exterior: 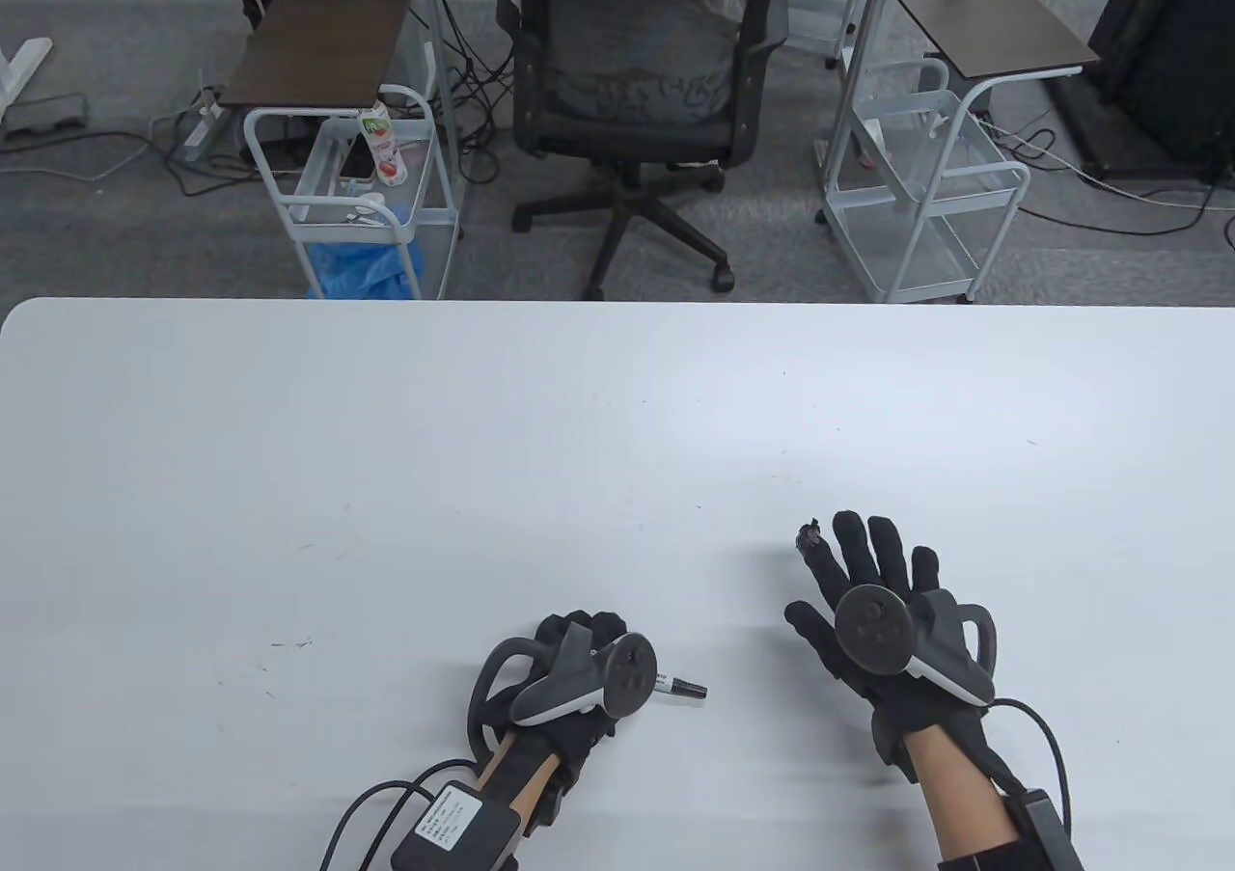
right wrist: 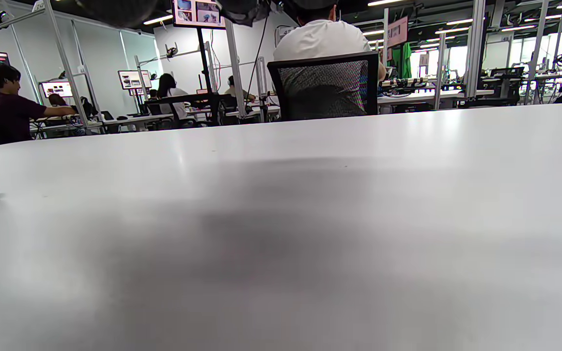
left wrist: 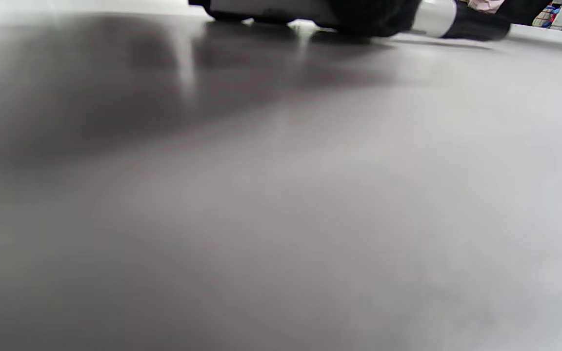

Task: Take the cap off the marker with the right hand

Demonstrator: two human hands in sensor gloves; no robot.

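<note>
Nearest the camera, your left hand (exterior: 569, 678) rests low on the white tabletop (exterior: 386, 485), fingers curled into a closed grip around the marker (exterior: 678, 688). The marker lies roughly level and sticks out from the right side of that grip, its pale barrel giving way to a dark end that points toward your other hand. In the left wrist view the same silver-and-black marker (left wrist: 456, 19) shows just above the tabletop surface at the top edge, beside the dark glove. Whether that dark end is the cap, I cannot tell.

To the right of the marker and well apart from it, your right hand (exterior: 878, 611) is spread flat, palm down, fingers fanned wide and holding nothing. Its index fingertip (exterior: 809, 535) looks frayed, with pale material showing.
</note>
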